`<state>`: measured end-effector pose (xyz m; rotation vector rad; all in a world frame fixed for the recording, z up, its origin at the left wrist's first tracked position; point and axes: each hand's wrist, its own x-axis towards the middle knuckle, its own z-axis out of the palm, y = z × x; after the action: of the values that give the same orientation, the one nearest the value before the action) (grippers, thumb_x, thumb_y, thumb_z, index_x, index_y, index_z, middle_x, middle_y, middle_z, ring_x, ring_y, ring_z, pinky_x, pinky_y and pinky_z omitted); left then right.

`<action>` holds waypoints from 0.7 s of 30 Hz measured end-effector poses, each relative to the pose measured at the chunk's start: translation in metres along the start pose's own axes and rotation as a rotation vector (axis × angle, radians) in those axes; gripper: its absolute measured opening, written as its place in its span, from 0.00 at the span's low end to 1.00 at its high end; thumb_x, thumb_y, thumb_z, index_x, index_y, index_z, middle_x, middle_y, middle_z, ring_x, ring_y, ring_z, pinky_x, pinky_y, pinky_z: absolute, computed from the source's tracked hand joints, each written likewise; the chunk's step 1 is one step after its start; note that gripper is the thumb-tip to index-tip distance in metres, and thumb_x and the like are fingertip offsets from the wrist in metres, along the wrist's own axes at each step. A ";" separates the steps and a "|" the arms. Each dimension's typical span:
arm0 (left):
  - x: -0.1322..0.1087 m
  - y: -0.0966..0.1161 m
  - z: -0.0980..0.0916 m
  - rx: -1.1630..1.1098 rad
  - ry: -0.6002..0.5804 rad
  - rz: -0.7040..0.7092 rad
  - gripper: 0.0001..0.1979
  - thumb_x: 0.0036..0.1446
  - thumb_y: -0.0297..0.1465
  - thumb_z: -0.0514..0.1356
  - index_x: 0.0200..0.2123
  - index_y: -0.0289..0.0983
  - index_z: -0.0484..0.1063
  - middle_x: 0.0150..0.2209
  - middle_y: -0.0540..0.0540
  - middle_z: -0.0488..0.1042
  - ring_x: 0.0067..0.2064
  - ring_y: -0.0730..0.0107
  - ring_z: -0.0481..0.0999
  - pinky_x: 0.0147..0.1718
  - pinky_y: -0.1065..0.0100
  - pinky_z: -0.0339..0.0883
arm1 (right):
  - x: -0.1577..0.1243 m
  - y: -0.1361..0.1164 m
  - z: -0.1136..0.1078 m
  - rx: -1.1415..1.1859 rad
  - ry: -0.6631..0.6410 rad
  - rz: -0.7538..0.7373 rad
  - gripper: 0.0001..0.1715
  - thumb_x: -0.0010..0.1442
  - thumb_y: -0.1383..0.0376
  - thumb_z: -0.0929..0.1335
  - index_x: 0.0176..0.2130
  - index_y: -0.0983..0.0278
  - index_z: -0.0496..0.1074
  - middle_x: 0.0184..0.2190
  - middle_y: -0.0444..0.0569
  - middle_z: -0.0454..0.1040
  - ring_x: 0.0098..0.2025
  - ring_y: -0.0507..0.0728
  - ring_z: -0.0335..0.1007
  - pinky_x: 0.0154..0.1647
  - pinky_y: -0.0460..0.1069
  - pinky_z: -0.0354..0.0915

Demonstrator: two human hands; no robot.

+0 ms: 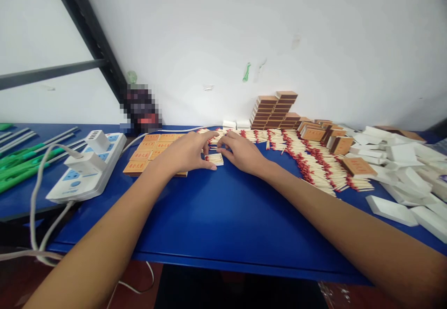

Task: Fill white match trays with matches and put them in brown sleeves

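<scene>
A small white matchbox tray [214, 159] with red-tipped matches in it lies on the blue table [216, 216]. My left hand [186, 153] holds the tray's left side, with the thumb along its front edge and the fingers behind it. Just right of the tray, my right hand [240, 151] is closed, its fingertips pressed together near the tray's corner; what they hold, if anything, is too small to tell. Rows of loose matches [314, 160] spread behind and to the right of my right hand. Beside my left wrist lie orange matchboxes [142, 154] in rows.
Stacked matchboxes [272, 111] stand against the wall. At the right are scattered matchboxes [358, 165] and a pile of white trays [401, 178]. A white power strip [91, 169] with cables and green-handled tools [28, 160] occupy the left side.
</scene>
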<state>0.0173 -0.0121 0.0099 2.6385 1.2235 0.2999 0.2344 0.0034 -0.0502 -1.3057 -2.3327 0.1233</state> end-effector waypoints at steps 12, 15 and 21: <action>0.000 -0.002 0.001 0.008 0.005 -0.006 0.46 0.53 0.42 0.75 0.71 0.38 0.62 0.43 0.45 0.85 0.46 0.53 0.83 0.43 0.63 0.67 | 0.000 -0.003 -0.010 -0.121 -0.150 0.077 0.08 0.76 0.64 0.64 0.47 0.64 0.72 0.50 0.55 0.74 0.46 0.60 0.73 0.41 0.51 0.60; 0.000 -0.001 0.001 0.007 0.001 -0.016 0.47 0.53 0.41 0.75 0.71 0.37 0.61 0.43 0.46 0.85 0.47 0.53 0.83 0.42 0.63 0.67 | -0.005 -0.002 -0.019 -0.180 -0.169 0.096 0.10 0.77 0.63 0.63 0.49 0.65 0.72 0.51 0.57 0.74 0.48 0.61 0.74 0.41 0.52 0.61; 0.000 0.002 0.000 0.002 0.001 -0.011 0.47 0.53 0.39 0.76 0.72 0.37 0.61 0.42 0.47 0.85 0.46 0.53 0.83 0.43 0.63 0.67 | -0.014 -0.014 -0.036 -0.208 -0.133 0.030 0.10 0.77 0.65 0.62 0.49 0.65 0.71 0.51 0.57 0.74 0.49 0.61 0.74 0.43 0.52 0.63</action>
<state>0.0186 -0.0133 0.0106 2.6331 1.2394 0.2985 0.2450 -0.0213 -0.0189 -1.4725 -2.4935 -0.0254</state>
